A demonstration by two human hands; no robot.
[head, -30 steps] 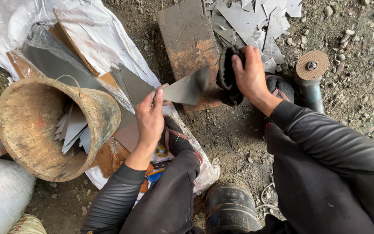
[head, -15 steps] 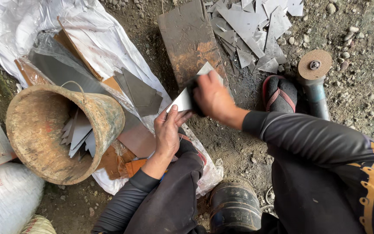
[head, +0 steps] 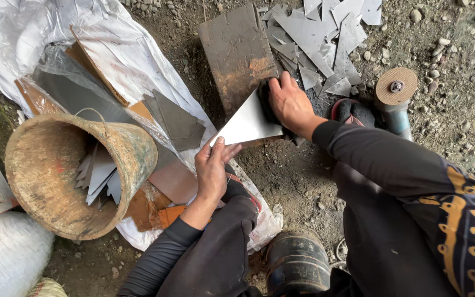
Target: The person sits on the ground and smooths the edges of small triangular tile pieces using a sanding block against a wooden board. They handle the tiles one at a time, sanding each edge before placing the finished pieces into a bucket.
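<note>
1. Spreading across the dirt ground (head: 303,181), a white plastic sheet (head: 23,38) covers the area up and to the left of the rusty metal block, with grey and brown flat sheets lying on it.
2. Lying on its side well to the left of the block, a worn, rust-stained bucket (head: 133,159) shows its open mouth, with several grey metal pieces inside.
3. The rusty metal block (head: 235,49) lies flat on the ground, and everything else here is placed from it.
4. Just to the right of the block lies a loose heap of grey metal offcuts (head: 314,38), overlapping one another.
5. At the block's lower edge sits the triangular metal sheet (head: 248,124), pale and bright, its point aimed down and left away from the block.
6. Further right of the block, beyond the offcuts, an angle grinder (head: 396,99) rests on the ground with its round brown disc facing up.
7. The right hand (head: 290,104) presses a dark pad (head: 265,102) against the triangle's upper right corner, beside the block's lower right corner, fingers curled around the pad.
8. The left hand (head: 213,170), below the block, has its fingers narrowly closed on the triangle's pointed lower left tip.
</note>
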